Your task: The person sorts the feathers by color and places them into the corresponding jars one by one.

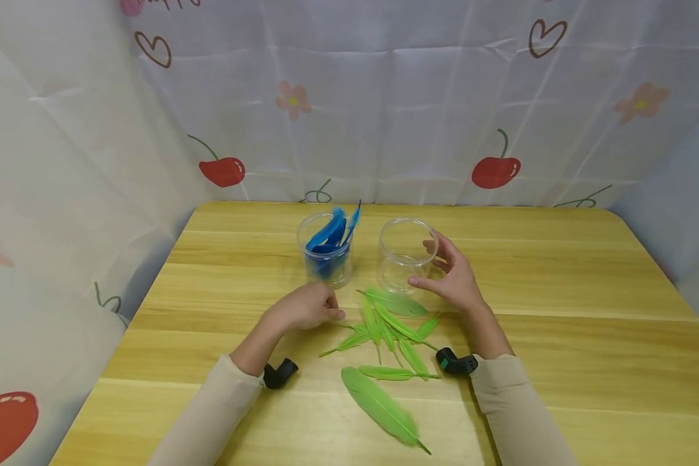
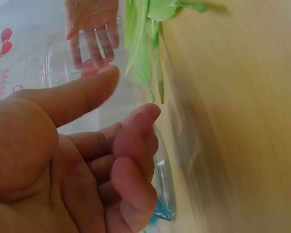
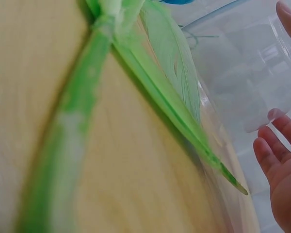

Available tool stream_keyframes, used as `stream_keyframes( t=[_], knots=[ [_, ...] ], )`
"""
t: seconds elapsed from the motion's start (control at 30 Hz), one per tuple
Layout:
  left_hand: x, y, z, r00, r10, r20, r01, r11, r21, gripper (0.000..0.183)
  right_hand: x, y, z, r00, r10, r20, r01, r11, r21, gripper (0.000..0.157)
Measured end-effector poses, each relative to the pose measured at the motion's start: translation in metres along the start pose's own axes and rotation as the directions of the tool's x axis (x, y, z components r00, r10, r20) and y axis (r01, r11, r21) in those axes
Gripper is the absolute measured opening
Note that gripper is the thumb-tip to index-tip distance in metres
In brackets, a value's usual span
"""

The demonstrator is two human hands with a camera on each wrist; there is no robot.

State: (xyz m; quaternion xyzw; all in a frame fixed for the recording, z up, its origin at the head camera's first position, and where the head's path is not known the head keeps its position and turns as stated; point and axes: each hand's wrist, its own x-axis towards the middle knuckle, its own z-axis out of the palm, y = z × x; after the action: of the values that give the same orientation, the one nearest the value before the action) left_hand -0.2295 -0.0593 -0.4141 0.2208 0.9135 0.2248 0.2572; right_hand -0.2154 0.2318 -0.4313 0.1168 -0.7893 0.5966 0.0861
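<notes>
While the left hand (image 1: 310, 305) reaches in just beside the left end of the pile of green feathers (image 1: 370, 320), the right hand (image 1: 455, 275) holds a clear second cup (image 1: 404, 261) by its right side, the thumb against the near wall and the fingers spread around toward the back. The left hand's thumb and index finger stand apart with bare space between them, the other fingers bending loosely toward the palm; it has hold of nothing. In the left wrist view two quill tips lie close to the index fingertip, and whether they touch it I cannot tell.

The green feathers lie crossed over one another on the table (image 1: 588, 272), between the two wrists. One pale feather (image 1: 396, 303) rests at their far edge, just in front of the second cup, and a large green feather (image 1: 380, 401) lies by itself nearest the person, slanting down to the right.

Behind the left hand, a clear first cup (image 1: 343, 273) stands upright, with blue feathers (image 1: 328, 236) inside, some rising above its rim. The second cup stands to its right, a short gap between them. Beyond the table hangs a white curtain (image 1: 384, 129) printed with cherries, flowers and hearts.
</notes>
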Motion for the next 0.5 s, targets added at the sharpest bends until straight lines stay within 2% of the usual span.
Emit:
stream_keyframes(
  t=[0.13, 0.37, 0.5],
  knots=[
    [0.003, -0.006, 0.000, 1.000, -0.005, 0.022, 0.005, 1.000, -0.020, 0.019, 0.000, 0.000, -0.001, 1.000, 0.002, 0.006, -0.003, 1.000, 0.022, 0.089],
    [0.006, -0.019, 0.000, 0.993, 0.014, 0.119, 0.005, 0.987, -0.158, 0.018, 0.001, 0.002, -0.002, 1.000, 0.025, 0.010, -0.025, 0.999, 0.038, 0.090],
    [0.007, -0.022, 0.000, 0.987, 0.041, 0.157, -0.015, 0.986, -0.167, 0.016, 0.000, 0.002, -0.002, 0.999, 0.033, 0.008, -0.033, 0.999, 0.022, 0.090]
  ],
)
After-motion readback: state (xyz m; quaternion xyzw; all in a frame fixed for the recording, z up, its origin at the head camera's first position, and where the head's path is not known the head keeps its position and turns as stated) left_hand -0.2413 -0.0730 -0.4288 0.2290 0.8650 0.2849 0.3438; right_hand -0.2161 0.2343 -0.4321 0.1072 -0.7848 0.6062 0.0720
